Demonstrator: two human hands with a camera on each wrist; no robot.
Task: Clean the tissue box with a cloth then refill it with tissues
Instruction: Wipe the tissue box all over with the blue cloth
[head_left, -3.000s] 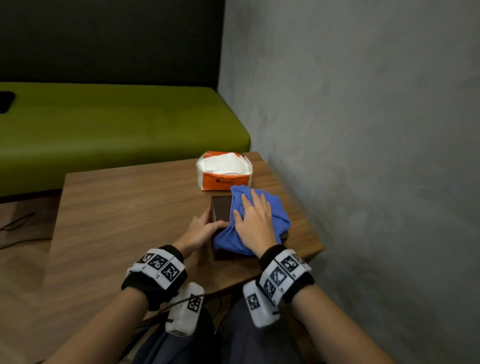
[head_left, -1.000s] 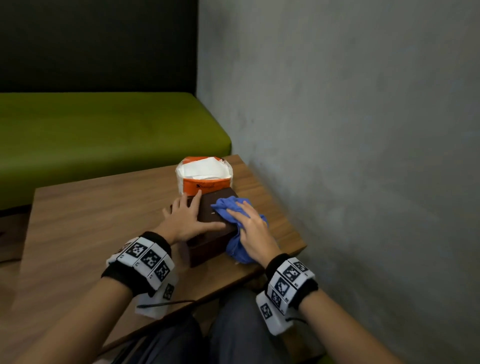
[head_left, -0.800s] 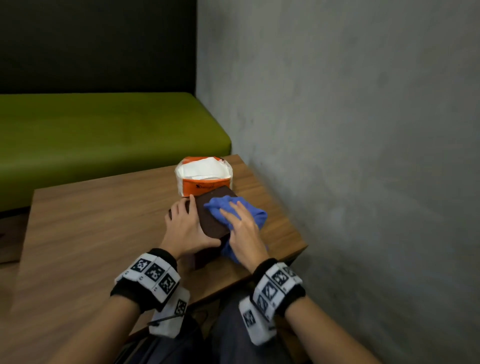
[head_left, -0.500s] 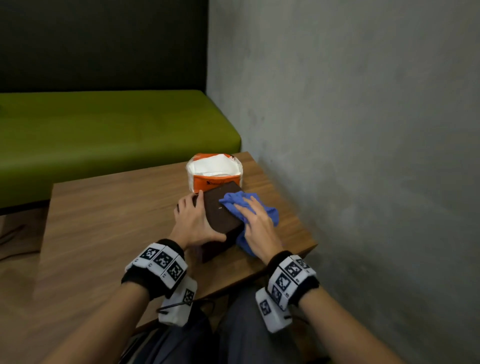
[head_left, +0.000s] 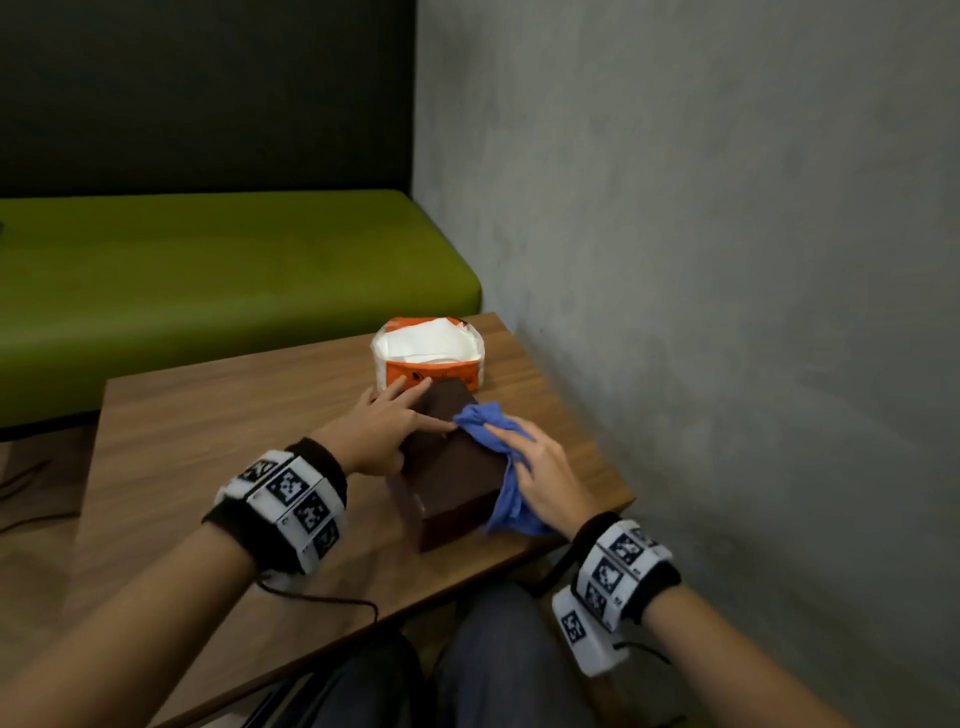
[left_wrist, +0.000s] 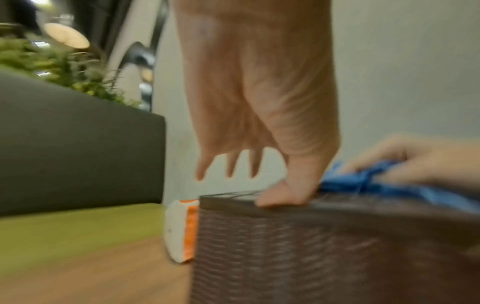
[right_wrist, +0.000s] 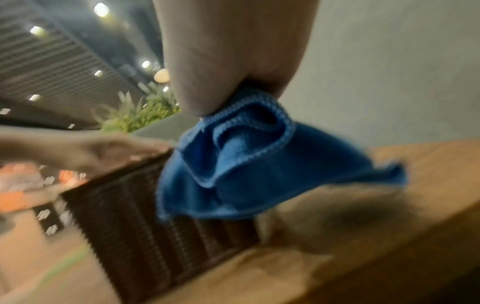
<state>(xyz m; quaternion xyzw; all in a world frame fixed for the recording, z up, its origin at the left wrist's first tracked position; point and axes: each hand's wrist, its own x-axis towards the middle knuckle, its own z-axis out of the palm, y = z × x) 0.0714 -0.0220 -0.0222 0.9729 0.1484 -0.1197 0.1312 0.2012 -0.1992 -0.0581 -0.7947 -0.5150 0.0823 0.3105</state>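
Note:
A dark brown woven tissue box stands skewed on the wooden table, near its right edge. My left hand lies along the box's far left side with fingers straight and the thumb pressing on its top edge. My right hand holds a bunched blue cloth against the box's top and right side. In the right wrist view the cloth is pinched under the thumb and hangs over the box. An open orange tissue pack sits just behind the box.
A grey wall runs close along the table's right edge. A green bench stands behind the table. The table's front right corner is just right of my right hand. A thin cable trails from my left wrist.
The box has turned so its near end points more toward me. My right hand has slid the cloth back along the box's right side. My left hand's fingers have stretched toward the tissue pack.

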